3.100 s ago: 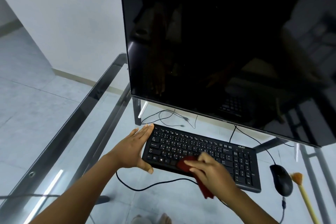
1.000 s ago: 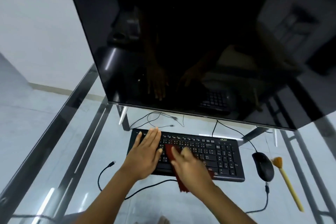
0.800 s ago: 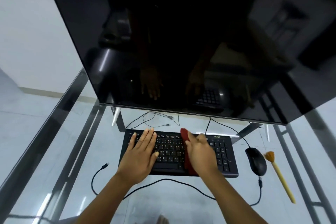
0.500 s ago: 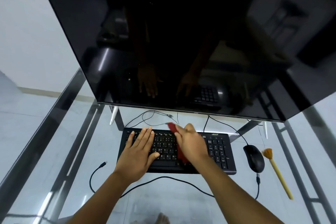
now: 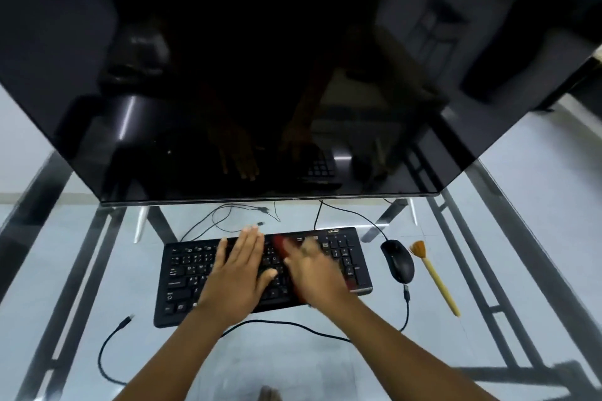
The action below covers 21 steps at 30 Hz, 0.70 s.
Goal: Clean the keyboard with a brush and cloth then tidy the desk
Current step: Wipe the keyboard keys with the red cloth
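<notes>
A black keyboard [image 5: 182, 273] lies on the glass desk [image 5: 325, 365] under a large dark monitor. My left hand [image 5: 239, 273] lies flat on the middle keys with straight fingers. My right hand [image 5: 312, 273], blurred by motion, presses a dark red cloth [image 5: 279, 242] onto the keys just right of the left hand. Most of the cloth is hidden under that hand. A brush [image 5: 433, 277] with a yellow handle and orange bristles lies on the glass to the right of the mouse.
The black monitor [image 5: 260, 75] hangs over the back of the desk. A black mouse [image 5: 398, 260] sits right of the keyboard. Loose black cables [image 5: 107, 355] run along the front and behind the keyboard. Metal frame bars show through the glass.
My right hand keeps wiping the cloth over the middle keys. My left hand went from the keyboard's left edge to flat on the keys. The head view has shifted.
</notes>
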{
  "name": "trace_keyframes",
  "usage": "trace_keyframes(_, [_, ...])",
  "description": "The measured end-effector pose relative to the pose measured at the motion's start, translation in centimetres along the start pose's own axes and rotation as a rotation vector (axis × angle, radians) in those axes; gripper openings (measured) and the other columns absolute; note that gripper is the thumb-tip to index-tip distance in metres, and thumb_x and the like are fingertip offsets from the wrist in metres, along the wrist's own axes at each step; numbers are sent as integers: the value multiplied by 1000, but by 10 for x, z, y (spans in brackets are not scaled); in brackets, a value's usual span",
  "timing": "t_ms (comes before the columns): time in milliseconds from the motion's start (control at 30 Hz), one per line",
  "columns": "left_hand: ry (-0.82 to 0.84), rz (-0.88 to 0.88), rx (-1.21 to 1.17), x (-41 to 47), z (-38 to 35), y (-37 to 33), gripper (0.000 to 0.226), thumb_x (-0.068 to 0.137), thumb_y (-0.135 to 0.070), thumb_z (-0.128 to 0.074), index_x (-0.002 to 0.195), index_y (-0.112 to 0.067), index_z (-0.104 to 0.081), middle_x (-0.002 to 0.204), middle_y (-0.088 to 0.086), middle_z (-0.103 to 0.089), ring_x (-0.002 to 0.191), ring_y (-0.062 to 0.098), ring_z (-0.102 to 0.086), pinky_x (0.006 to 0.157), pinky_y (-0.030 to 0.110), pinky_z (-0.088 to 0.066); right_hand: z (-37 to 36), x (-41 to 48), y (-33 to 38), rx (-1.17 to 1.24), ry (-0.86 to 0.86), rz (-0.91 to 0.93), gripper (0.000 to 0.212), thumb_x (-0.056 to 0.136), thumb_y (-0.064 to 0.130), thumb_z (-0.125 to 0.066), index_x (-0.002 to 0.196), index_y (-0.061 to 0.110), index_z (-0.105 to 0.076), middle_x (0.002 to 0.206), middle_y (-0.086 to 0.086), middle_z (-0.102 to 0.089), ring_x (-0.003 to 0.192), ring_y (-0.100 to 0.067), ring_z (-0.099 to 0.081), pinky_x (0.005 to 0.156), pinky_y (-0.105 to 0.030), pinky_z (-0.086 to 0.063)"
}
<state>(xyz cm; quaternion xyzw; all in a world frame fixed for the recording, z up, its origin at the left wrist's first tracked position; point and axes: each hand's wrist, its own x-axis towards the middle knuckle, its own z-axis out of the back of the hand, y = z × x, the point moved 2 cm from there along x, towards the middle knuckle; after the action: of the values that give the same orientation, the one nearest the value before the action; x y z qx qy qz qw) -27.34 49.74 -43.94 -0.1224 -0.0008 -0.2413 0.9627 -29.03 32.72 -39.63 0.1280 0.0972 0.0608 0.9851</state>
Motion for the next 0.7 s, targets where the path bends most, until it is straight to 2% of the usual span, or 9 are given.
trace_keyframes(67, [32, -45, 13, 2, -9, -12, 73, 99, -60, -15, 149, -8, -28, 158, 6, -21, 147, 18, -13, 114, 44, 0, 1, -9, -4, -2, 57, 85, 37, 99, 33, -40, 136, 35, -39, 111, -9, -49, 68, -31, -65, 61, -39, -57])
trace_keyframes(100, [51, -59, 30, 1, -13, -14, 72, 99, -60, -16, 149, -9, -28, 158, 6, -22, 147, 18, -12, 114, 44, -1, 6, -3, -19, -25, 19, 28, 38, 99, 31, -39, 136, 36, -40, 113, -8, -50, 73, -31, -66, 63, -39, -57])
trace_keyframes(200, [62, -81, 56, -6, -18, -9, 71, 100, -59, -19, 150, -10, -24, 159, 6, -20, 147, 18, -9, 113, 45, -6, 25, 14, -81, -64, -155, -367, 36, 101, 29, -37, 136, 30, -43, 120, -10, -48, 84, -28, -67, 74, -39, -57])
trace_keyframes(233, [61, -87, 61, -8, -18, -8, 71, 100, -59, -19, 151, -10, -23, 159, 6, -19, 147, 18, -8, 113, 45, -8, 25, 13, -86, -28, -176, -422, 35, 101, 29, -37, 135, 28, -46, 119, -11, -49, 85, -29, -67, 75, -39, -57])
trace_keyframes(367, [61, -97, 67, -7, -16, -4, 70, 100, -59, -20, 151, -11, -22, 159, 4, -19, 148, 17, -7, 114, 44, -7, 7, 6, -65, 64, -127, -214, 36, 100, 35, -37, 135, 31, -49, 118, -11, -52, 87, -30, -66, 78, -37, -55])
trace_keyframes(433, [59, -97, 77, -6, -16, -5, 70, 100, -59, -20, 151, -11, -23, 159, 4, -19, 148, 17, -7, 114, 44, -7, 15, 15, -86, 103, -201, -350, 36, 100, 36, -37, 133, 36, -51, 112, -9, -52, 87, -29, -65, 77, -37, -55])
trace_keyframes(500, [64, -98, 78, -6, -17, -6, 70, 100, -59, -19, 151, -11, -23, 159, 5, -19, 148, 18, -7, 114, 44, -7, 18, 19, -96, 143, -263, -468, 34, 101, 34, -37, 130, 33, -54, 108, -9, -51, 85, -29, -64, 76, -37, -55])
trace_keyframes(633, [78, -94, 68, -7, -14, -4, 71, 100, -59, -19, 151, -10, -23, 159, 4, -19, 148, 17, -8, 115, 44, -6, 3, 3, -66, 99, -165, -225, 37, 100, 36, -39, 135, 33, -50, 117, -9, -52, 86, -29, -66, 76, -35, -54])
trace_keyframes(700, [86, -98, 62, -7, -13, -6, 71, 100, -59, -19, 151, -10, -23, 159, 5, -19, 148, 17, -6, 115, 43, -4, 12, 2, -89, 80, -210, -324, 37, 100, 37, -38, 135, 36, -49, 112, -9, -52, 82, -29, -66, 74, -38, -56])
